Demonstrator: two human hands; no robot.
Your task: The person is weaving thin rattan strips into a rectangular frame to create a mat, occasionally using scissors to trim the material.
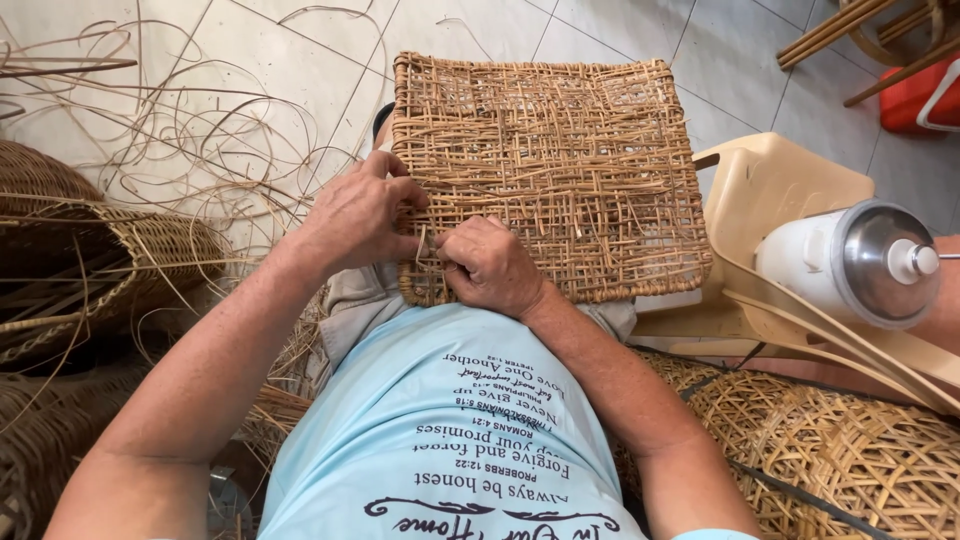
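A square woven rattan panel (550, 175) is being held flat across the lap, its near edge being worked by both hands. The left hand (355, 215) is being pressed against the panel's near left edge, fingers curled over the weave and thumb closed toward a thin cane strand (421, 243) standing up between the two hands. The right hand (490, 265) is being kept in a tight fist on the near edge, pinching at the same strand. The panel is judged to be light and fairly stiff yet springy, with an open, brittle weave liable to snag or crack; it is best gripped along its bound rim rather than the loose middle. Loose cane strips (190, 130) are lying tangled on the tiled floor (640, 30), a woven basket (110, 260) is resting to the left, and a pale plastic chair (770, 190) bearing a white jug with a metal lid (860, 262) is standing at right.
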